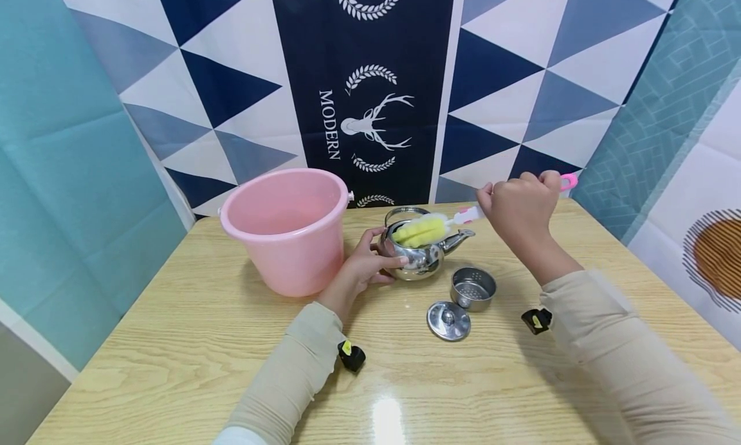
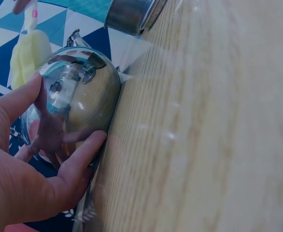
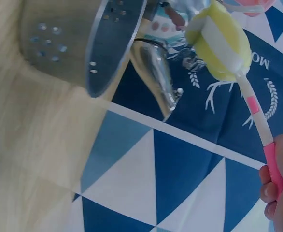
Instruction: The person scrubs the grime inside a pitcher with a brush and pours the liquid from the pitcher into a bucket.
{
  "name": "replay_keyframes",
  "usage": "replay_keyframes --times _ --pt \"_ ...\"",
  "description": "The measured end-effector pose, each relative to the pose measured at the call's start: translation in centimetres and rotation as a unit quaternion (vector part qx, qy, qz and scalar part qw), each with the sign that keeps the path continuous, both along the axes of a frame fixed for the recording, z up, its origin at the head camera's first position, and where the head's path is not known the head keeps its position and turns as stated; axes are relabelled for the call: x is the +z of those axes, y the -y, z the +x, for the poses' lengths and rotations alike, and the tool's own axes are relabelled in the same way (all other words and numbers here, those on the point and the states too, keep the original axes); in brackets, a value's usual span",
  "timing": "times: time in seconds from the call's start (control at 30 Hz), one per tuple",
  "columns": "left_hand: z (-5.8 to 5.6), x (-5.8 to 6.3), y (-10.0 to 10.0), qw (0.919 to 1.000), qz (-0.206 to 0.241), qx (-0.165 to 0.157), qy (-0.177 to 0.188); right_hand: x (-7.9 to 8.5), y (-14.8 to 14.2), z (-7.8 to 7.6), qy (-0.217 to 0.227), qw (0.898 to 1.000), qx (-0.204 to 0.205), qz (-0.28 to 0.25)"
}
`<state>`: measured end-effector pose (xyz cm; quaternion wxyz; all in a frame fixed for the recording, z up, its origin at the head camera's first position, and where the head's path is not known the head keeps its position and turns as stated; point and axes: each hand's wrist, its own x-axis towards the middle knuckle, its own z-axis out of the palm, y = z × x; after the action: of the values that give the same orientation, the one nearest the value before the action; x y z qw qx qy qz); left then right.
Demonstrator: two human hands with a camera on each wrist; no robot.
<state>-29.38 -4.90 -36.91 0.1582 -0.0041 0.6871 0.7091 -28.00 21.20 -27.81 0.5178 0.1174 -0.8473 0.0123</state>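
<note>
A shiny steel teapot (image 1: 425, 263) stands lidless on the table, its spout pointing right. My left hand (image 1: 366, 260) holds it by its left side, thumb and fingers spread around the round body (image 2: 95, 99). In my right hand (image 1: 523, 204) is a sponge bottle brush with a white and pink handle (image 3: 273, 166), gripped in curled fingers. The brush's yellow and white sponge head (image 1: 424, 231) lies tilted at the teapot's open mouth; its lower end is partly hidden by the rim. The hoop handle (image 1: 408, 211) stands up behind the opening.
Left of the teapot stands a pink bucket (image 1: 295, 258). In front of the spout, a perforated steel strainer (image 1: 473, 289) sits beside a round steel lid (image 1: 449, 321) with a knob. A patterned cloth (image 1: 370, 59) hangs behind the wooden table (image 1: 191, 342).
</note>
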Motion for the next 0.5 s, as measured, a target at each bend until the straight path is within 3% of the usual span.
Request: replay_keyframes --times 0.2,0.4,0.5 --pt "0.1 0.0 0.0 1.0 -0.001 0.001 -0.001 -1.0 -0.7 0.3 0.031 0.999 -0.011 0.001" --pt "0.2 0.1 0.0 1.0 -0.003 0.003 0.001 -1.4 -1.1 0.9 0.037 0.998 -0.024 0.047" --pt "0.1 0.1 0.0 1.0 -0.001 0.003 0.002 -1.6 -1.4 1.4 0.07 0.995 -0.023 0.064"
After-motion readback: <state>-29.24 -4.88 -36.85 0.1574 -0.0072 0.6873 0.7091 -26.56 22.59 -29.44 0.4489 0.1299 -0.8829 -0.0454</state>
